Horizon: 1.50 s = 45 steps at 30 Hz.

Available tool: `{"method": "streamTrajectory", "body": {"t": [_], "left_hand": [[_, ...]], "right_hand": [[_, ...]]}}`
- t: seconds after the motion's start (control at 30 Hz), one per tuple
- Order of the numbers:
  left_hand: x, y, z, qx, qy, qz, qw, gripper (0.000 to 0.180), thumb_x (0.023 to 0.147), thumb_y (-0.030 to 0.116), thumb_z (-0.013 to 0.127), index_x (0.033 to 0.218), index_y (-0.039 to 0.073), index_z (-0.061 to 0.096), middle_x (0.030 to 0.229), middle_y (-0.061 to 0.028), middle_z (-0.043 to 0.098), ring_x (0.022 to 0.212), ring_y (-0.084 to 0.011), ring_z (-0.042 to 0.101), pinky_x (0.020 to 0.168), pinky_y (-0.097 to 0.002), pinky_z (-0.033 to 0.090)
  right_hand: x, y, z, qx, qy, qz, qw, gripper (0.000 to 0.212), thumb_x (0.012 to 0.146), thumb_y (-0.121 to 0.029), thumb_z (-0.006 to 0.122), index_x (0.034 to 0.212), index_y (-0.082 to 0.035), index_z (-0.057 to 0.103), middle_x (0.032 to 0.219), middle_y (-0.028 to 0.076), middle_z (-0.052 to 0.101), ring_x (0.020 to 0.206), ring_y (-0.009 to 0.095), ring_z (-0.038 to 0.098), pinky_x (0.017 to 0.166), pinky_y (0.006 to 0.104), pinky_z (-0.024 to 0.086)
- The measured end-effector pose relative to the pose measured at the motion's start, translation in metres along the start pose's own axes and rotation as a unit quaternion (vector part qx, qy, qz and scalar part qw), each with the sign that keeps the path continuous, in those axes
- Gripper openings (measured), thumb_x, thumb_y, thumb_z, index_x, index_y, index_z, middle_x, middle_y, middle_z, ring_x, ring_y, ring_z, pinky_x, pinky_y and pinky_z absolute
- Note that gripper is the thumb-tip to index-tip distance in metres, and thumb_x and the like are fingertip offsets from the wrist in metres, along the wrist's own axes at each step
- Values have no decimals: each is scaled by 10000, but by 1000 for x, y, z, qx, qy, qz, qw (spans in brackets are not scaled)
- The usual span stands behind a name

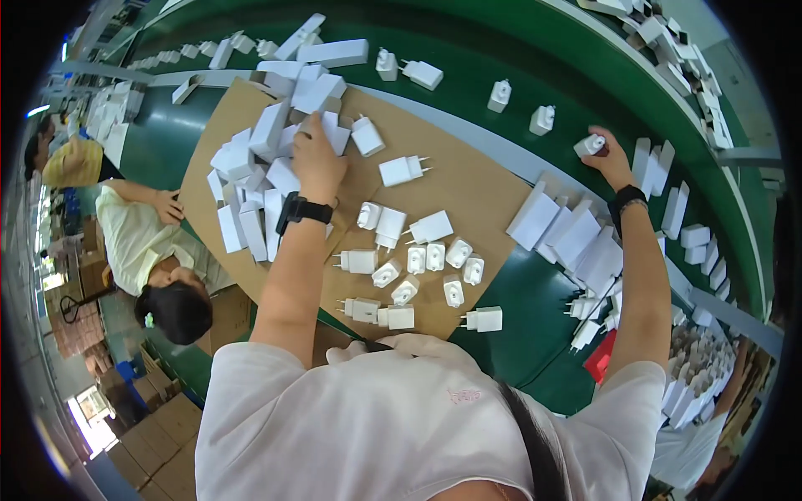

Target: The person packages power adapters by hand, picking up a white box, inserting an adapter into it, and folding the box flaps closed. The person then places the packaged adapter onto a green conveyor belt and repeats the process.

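My left hand point(319, 163) reaches from above onto a heap of small white cardboard boxes point(269, 129). Its visible fingers are stretched out against the boxes; the far side of the hand is hidden. Over at the right, my right hand point(616, 161) grips a white plug charger point(590, 145) above the green conveyor belt point(468, 58). Between my arms, several loose white chargers point(403, 170) lie on a brown cardboard sheet point(468, 209), some standing with prongs up, some on their sides.
More chargers point(499, 96) and boxes stand along the belt behind a pale rail point(468, 132). White boxes point(555, 224) lean in a row beside my right forearm. A person in pale yellow point(138, 225) is at the left, one hand at the sheet's edge. A red object point(600, 357) lies below my right arm.
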<state>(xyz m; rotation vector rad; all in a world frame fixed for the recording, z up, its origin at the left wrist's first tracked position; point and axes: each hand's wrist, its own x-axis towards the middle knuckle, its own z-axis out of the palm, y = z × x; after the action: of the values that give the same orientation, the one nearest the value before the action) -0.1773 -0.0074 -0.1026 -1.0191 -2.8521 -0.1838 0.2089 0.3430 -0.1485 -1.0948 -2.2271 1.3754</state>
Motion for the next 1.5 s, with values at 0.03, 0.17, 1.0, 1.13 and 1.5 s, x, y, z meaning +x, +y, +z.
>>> {"method": "streamTrajectory", "body": {"t": [0.03, 0.17, 1.0, 1.13, 1.5], "left_hand": [[3, -8, 5, 3, 5, -6, 1000, 807, 574, 205, 763, 1262, 51, 372, 1022, -233, 540, 974, -381, 517, 821, -412, 454], [3, -2, -21, -172, 0, 3, 985, 826, 585, 151, 736, 1286, 0, 327, 1091, -277, 512, 994, -408, 529, 842, -430, 447], [-126, 158, -111, -447, -43, 367, 814, 659, 580, 3, 653, 1179, 27, 380, 993, -180, 523, 902, -371, 505, 766, -444, 404], [-131, 162, -108, -527, -80, 314, 785, 654, 583, 14, 645, 1177, 4, 372, 1006, -205, 521, 913, -388, 510, 772, -444, 426], [-119, 194, -104, -571, -94, 316, 752, 640, 665, 149, 698, 1205, -1, 389, 1213, -215, 431, 1105, -357, 454, 922, -404, 378]], "right_hand": [[3, -1, 2, 2, -5, -7, 1000, 619, 658, -12, 703, 1218, -97, 453, 985, 76, 575, 896, 158, 567, 809, 268, 450], [-19, -67, -7, -53, 109, 74, 990, 548, 707, -93, 694, 1197, -58, 450, 1000, 99, 578, 893, 173, 581, 740, 268, 493], [-186, -269, 47, -59, 61, -113, 990, 395, 677, -18, 714, 1043, -33, 565, 895, 65, 581, 700, 135, 532, 642, 245, 463], [-187, -256, 45, 1, 89, -280, 956, 260, 692, 7, 691, 940, -25, 621, 1098, 131, 604, 911, 213, 601, 838, 312, 461], [-165, -222, 57, 297, -11, -46, 954, 889, 678, -73, 743, 1396, -99, 220, 1233, 80, 497, 1007, 194, 541, 843, 306, 425]]}}
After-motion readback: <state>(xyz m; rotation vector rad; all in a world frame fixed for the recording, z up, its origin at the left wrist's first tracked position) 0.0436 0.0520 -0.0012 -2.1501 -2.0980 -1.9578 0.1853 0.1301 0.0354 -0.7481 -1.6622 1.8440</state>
